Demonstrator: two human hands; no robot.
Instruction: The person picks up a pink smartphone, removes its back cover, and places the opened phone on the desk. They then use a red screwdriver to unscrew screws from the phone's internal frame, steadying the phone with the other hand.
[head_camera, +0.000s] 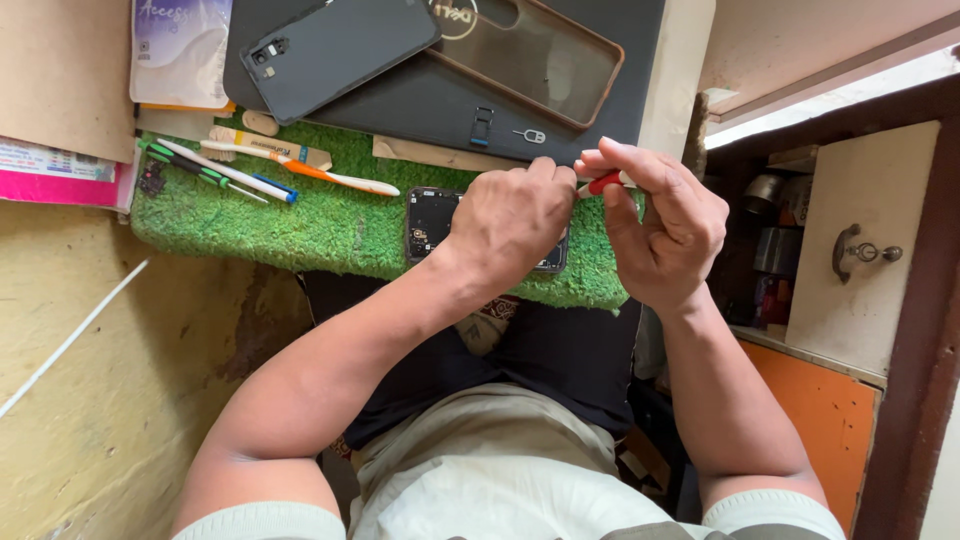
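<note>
head cam, single view | looks steeply down from above the person's lap | close range, forearms fill lower frame | green turf mat (330, 225) sits upper centre; laptop (430, 95) beyond it, cabinet door (860, 250) to its right

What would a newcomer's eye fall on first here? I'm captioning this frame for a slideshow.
The two hands at centre: the right hand pinches a small red-handled tool, with the left hand touching its tip. They work over an opened phone on a green turf mat. A dark phone back cover lies above.
</note>
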